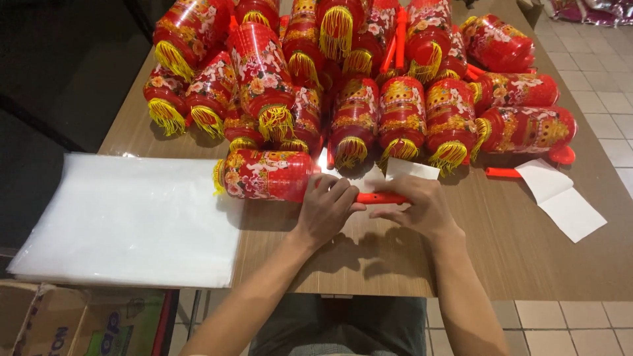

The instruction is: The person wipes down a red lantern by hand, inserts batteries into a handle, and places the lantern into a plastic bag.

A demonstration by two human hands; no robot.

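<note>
Lantern (267, 175) could roll left onto the bags (125, 217) if your left hand (326, 211) and right hand (419, 207), both clamped on its orange handle (381, 198), twist it.

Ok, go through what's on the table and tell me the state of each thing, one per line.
Lantern: lying on its side, left hand on its end.
Orange handle: horizontal, gripped by right hand.
Lantern pile: heaped at the back.
Plastic bags: flat stack.
White sheets: loose, flat.
</note>
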